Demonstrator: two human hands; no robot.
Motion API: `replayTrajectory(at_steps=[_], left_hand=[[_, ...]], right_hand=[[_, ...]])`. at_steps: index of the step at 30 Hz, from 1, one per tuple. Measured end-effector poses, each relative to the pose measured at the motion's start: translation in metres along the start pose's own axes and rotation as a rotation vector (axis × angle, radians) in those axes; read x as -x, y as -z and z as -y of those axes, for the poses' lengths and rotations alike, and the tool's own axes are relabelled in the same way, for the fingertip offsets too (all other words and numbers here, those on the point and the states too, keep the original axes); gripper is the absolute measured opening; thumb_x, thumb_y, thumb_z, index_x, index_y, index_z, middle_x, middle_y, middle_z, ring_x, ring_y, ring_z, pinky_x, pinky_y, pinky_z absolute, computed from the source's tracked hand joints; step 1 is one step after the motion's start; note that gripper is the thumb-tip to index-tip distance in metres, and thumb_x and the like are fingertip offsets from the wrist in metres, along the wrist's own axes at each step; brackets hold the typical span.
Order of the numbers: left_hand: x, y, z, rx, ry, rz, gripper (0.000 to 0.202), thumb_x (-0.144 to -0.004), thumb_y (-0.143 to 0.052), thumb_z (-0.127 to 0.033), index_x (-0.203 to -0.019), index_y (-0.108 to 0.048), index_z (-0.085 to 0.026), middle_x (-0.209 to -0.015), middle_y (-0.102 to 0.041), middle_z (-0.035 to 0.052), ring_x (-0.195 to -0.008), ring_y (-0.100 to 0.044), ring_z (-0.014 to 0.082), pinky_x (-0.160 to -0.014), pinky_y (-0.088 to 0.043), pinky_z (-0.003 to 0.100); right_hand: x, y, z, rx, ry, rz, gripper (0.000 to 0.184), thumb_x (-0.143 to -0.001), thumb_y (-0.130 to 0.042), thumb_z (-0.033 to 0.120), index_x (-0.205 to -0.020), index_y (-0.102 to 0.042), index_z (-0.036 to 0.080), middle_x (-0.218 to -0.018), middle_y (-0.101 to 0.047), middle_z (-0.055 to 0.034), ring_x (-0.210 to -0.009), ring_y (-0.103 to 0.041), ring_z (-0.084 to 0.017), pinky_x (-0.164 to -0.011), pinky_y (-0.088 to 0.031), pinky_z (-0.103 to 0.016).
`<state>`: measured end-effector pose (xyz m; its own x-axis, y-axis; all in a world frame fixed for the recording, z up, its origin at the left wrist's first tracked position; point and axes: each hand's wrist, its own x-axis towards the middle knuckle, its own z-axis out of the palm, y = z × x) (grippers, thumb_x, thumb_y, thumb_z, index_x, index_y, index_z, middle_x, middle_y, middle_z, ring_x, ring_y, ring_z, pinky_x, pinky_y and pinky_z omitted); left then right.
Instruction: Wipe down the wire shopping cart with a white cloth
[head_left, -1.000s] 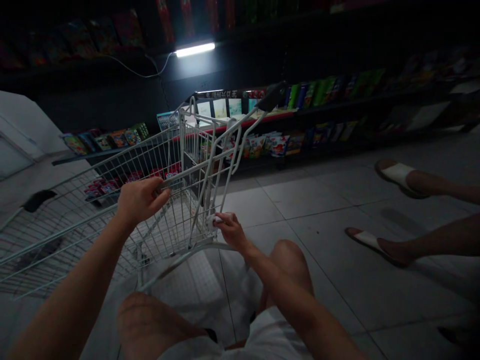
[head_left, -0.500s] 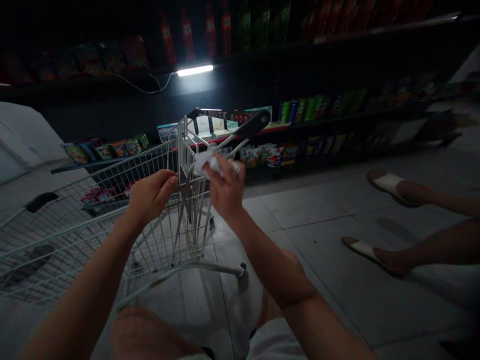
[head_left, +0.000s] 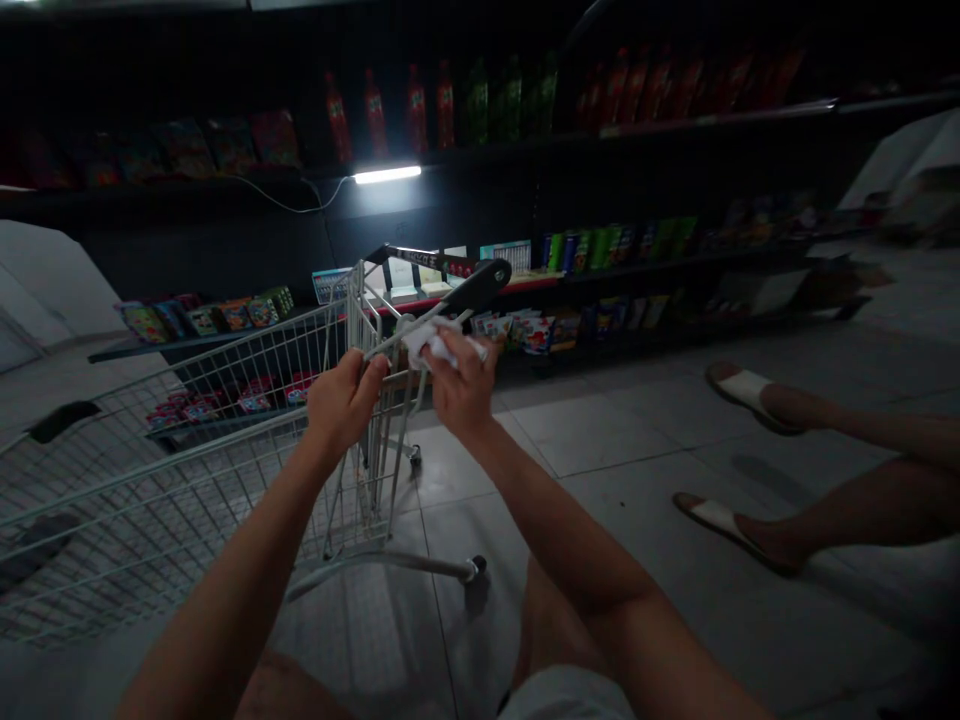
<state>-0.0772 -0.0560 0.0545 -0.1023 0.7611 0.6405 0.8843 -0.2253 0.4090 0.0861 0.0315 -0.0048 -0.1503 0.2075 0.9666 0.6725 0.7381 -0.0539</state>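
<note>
A white wire shopping cart stands in front of me, its basket reaching out to the left. My left hand is closed around a pale bar of the cart near its black handle grip. My right hand pinches a crumpled white cloth and presses it against the same bar. The cloth hides part of the bar, and my fingers hide the rest of the cloth.
Dark shelves of packets and red and green bottles run along the back, lit by a strip light. A seated person's legs in white sandals reach in from the right over the grey tile floor.
My right hand has risen from the cart's lower frame to the bar with the white cloth. My left hand has shifted along the bar, and the cart has turned slightly.
</note>
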Motion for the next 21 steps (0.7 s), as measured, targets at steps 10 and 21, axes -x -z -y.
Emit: replayTrajectory(at_steps=[10,21], left_hand=[[0.005,-0.007,0.001,-0.06,0.032,-0.116,0.044,-0.095,-0.034,-0.055,-0.065,-0.045,-0.023,-0.057,-0.059,0.0001,-0.06,-0.06,0.0162,-0.055,-0.031,0.025],[0.025,0.012,0.003,0.057,-0.054,-0.141,0.046,-0.092,-0.04,-0.056,-0.06,-0.044,-0.023,-0.049,-0.055,-0.0016,-0.049,-0.053,0.0132,-0.05,-0.033,0.024]], right_hand=[[-0.019,0.037,-0.02,-0.047,0.062,-0.06,0.021,-0.095,-0.054,0.026,-0.103,-0.073,0.033,-0.125,-0.06,-0.004,-0.119,-0.051,-0.024,-0.106,-0.043,-0.046],[-0.072,0.095,-0.074,-0.272,0.028,-0.355,0.023,-0.087,-0.052,0.019,-0.099,-0.07,0.029,-0.119,-0.058,-0.0039,-0.114,-0.054,-0.022,-0.102,-0.044,-0.045]])
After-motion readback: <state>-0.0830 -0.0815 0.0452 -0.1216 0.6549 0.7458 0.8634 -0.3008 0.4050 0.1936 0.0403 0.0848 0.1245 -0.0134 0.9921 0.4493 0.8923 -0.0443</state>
